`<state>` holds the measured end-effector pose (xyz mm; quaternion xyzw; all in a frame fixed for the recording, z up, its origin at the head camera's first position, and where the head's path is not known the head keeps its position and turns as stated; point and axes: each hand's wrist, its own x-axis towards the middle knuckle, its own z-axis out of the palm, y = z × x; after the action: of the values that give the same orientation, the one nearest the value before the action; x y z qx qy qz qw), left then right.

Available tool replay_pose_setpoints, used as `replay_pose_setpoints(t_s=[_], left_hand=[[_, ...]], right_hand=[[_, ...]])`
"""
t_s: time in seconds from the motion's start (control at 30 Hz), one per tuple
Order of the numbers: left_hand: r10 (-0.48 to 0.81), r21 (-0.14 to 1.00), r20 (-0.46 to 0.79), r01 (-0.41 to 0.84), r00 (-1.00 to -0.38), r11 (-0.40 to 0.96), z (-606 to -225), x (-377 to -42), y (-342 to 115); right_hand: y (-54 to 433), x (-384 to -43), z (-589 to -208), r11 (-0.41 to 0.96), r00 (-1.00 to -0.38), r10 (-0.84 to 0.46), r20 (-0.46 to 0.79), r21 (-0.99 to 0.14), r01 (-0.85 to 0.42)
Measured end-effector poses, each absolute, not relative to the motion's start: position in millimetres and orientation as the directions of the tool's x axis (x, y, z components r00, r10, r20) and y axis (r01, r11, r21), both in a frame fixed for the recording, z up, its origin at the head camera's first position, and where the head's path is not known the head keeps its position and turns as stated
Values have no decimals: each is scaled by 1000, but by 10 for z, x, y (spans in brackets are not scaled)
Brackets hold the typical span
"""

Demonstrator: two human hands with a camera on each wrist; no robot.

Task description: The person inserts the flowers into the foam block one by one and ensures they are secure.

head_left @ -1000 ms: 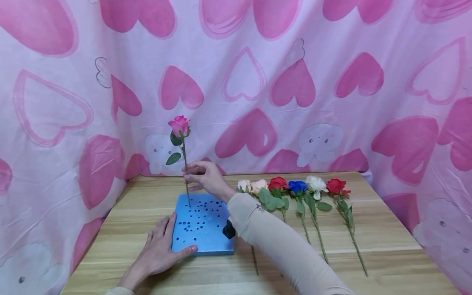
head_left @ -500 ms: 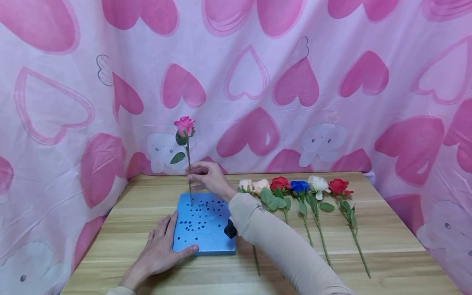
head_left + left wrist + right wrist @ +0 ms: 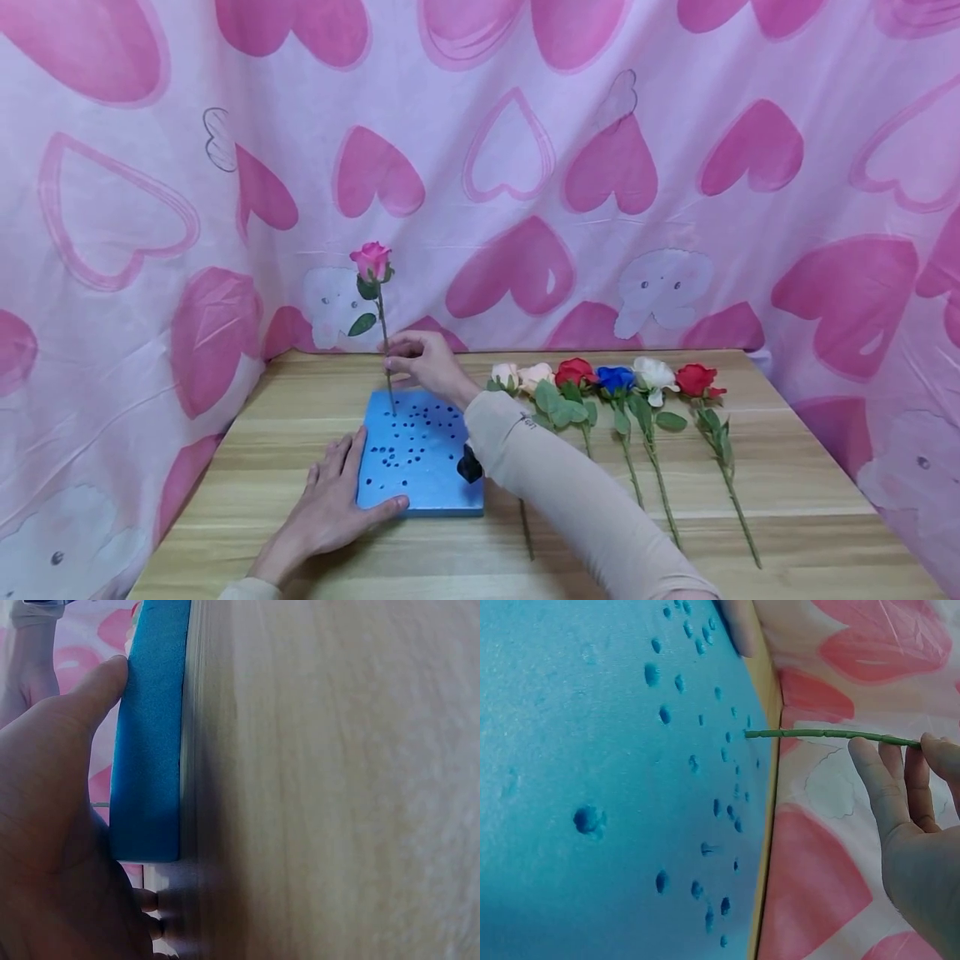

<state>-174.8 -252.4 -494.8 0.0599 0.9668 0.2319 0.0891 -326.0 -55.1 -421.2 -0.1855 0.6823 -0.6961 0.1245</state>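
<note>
A pink rose (image 3: 372, 262) stands nearly upright in the head view, its top leaning slightly left. My right hand (image 3: 427, 364) pinches its stem (image 3: 817, 733) between thumb and fingertips, above the back left part of a blue foam block (image 3: 438, 492). The stem's lower end meets the block's hole-dotted top; how deep it sits cannot be told. Along the block's left side lies my left hand (image 3: 330, 500), fingers extended on the table. Its thumb (image 3: 105, 686) rests over the block's front edge in the left wrist view.
Right of the block, several artificial roses lie in a row: pale ones, a red rose (image 3: 576, 372), a blue rose (image 3: 616, 380), a white rose (image 3: 654, 377) and another red one. My right forearm covers some stems. A heart-patterned cloth (image 3: 510, 167) hangs behind the wooden table (image 3: 262, 433).
The pink rose has come down slightly relative to the block, and its top swayed right, then back left. The head view has shifted a little. My left hand stays on the block.
</note>
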Motion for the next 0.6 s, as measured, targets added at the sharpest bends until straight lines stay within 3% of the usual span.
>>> replay_pose_setpoints(t_s=[0.6], left_hand=[[159, 480, -158, 65, -974, 875, -4935, -1753, -2532]], right_hand=[[-548, -3286, -4325, 7, -915, -401, 48, -998, -55]])
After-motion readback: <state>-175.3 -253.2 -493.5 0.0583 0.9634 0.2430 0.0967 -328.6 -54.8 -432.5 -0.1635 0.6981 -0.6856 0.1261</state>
